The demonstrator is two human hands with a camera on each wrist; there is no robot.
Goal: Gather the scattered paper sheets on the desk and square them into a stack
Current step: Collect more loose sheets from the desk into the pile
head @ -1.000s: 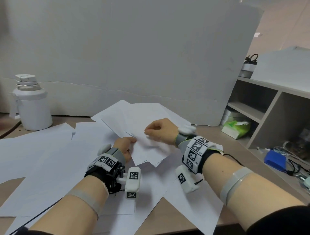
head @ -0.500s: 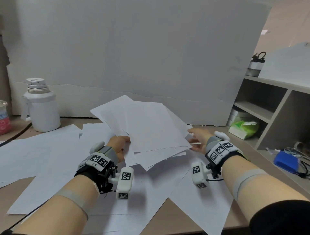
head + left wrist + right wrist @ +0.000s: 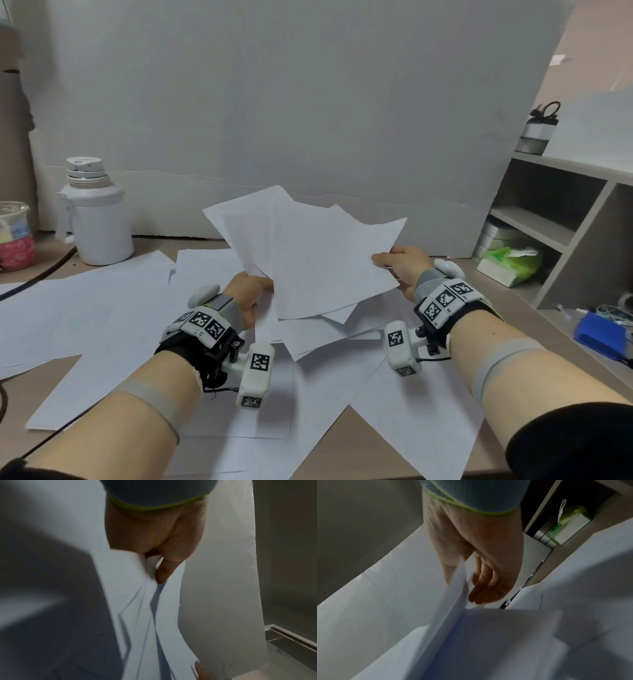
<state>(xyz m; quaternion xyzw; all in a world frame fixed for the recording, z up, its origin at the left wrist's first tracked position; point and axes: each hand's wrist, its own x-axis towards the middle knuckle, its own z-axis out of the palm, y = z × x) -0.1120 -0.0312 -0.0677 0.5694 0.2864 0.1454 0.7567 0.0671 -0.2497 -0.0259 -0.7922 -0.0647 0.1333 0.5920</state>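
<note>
A fanned bundle of white paper sheets (image 3: 318, 260) is held tilted up above the desk between both hands, its edges uneven. My left hand (image 3: 255, 291) grips the bundle's lower left edge; in the left wrist view the thumb (image 3: 162, 573) presses the paper (image 3: 137, 615) and the other fingers are hidden behind it. My right hand (image 3: 394, 265) pinches the right edge, thumb on top. In the right wrist view the fingers (image 3: 485, 588) lie behind the sheets (image 3: 419, 615). More loose sheets (image 3: 102, 308) lie spread across the desk (image 3: 346, 435) beneath and to the left.
A white flask (image 3: 96, 219), a cup (image 3: 13, 236) and a black cable (image 3: 37, 277) sit at the far left. A white board (image 3: 274, 120) stands behind the desk. On the right, a shelf unit (image 3: 565, 222) holds a green tissue pack (image 3: 510, 263); a blue object (image 3: 599, 332) lies nearby.
The bundle has risen off the desk and tilted upright. My right hand left the top of the sheets and went to their right edge. My left hand kept its grip.
</note>
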